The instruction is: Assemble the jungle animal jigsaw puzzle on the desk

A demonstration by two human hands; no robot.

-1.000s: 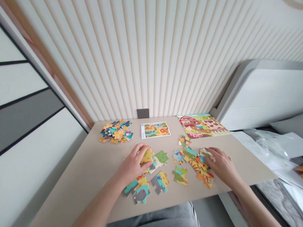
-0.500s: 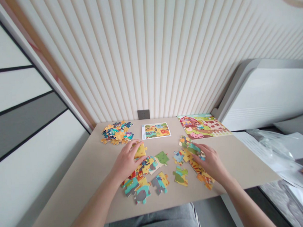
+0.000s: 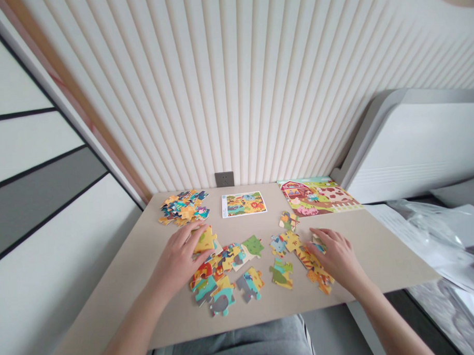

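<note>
The bench (image 3: pixel 379 250) carries everything in reach, its far edge against the ribbed wall. At its far right lies a farm picture sheet (image 3: pixel 319 198), beyond the right hand (image 3: pixel 335 254). The left group of jigsaw pieces (image 3: pixel 221 281), many of which look fitted together, spreads in front of the person; its longer run slants from the near left up to a green piece (image 3: pixel 253 246) at the far right end. A smaller right group of jigsaw pieces (image 3: pixel 291 241) lies across a gap from it, and its orange striped strip (image 3: pixel 304 257) slants from far left to near right, ending close to the right hand. A loose pile of pieces (image 3: pixel 185 206) sits beyond the left hand (image 3: pixel 179 258), and an animal picture card (image 3: pixel 244 204) lies between that pile and the farm sheet.

What matters most is the place of the yellow jigsaw piece (image 3: pixel 204 242): it is at the far left corner of the left group, so most of the group lies to its right and nearer the body. The left hand is much the nearer one and holds this piece between thumb and fingers; whether it is lifted clear, I cannot tell. The right hand, well apart, curls narrowly over a pale-edged piece (image 3: pixel 318 241) beside the strip; whether it grips it is hidden.
</note>
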